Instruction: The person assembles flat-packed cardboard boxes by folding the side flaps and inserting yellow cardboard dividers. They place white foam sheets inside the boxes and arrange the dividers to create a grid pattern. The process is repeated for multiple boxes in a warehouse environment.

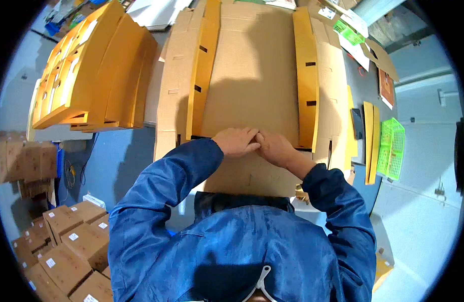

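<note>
My left hand (pixel 237 142) and my right hand (pixel 277 148) meet at the near fold of a large brown cardboard box blank (pixel 252 100). Both are closed over the cardboard, fingers bent and tips touching each other; their undersides are hidden. To the left of my hands a yellow side strip (pixel 201 75) with small dark slots runs along the cardboard. A matching yellow strip (pixel 307 85) runs along the right side. The near cardboard flap (pixel 249 178) extends below my hands toward my body.
A stack of yellow slotted boxes (pixel 101 75) stands at the left. Brown cartons (pixel 65 251) are piled lower left. On the right lie narrow yellow strips (pixel 371 143), a dark phone-like slab (pixel 358 123) and a green plastic basket (pixel 391 148). Another green basket (pixel 348 32) sits farther back.
</note>
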### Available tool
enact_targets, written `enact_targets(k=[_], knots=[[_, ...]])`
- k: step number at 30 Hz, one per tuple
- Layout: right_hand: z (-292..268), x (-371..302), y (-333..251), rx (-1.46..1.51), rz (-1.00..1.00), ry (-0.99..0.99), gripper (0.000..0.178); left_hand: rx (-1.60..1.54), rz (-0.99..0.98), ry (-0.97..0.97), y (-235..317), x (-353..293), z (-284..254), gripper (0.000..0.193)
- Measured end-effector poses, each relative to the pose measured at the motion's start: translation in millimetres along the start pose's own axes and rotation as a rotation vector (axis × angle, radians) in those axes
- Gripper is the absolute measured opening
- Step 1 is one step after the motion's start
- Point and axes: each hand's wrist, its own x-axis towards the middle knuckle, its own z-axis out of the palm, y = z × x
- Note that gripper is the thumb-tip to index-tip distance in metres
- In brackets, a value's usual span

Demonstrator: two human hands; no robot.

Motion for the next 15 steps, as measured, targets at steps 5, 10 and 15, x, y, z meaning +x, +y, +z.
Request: enact_targets(k=[5,10,15], knots=[[-18.2,-62.5,-43.4,0.144,0.097,0.154,0.054,-0.067,0.134,-0.065,-18.2,18.0,17.6,0.048],[46.3,-123.4,-69.3,0.012,0.019,-0.084,0.052,-0.248,0.334,-0.138,-20.2,26.9,14.0,0.046],[59.9,-117.8,-79.1,-0.163,0.076,0.024,0.040,-0.204,0.336,-0.232,-20.4,29.6,11.8,0.042]])
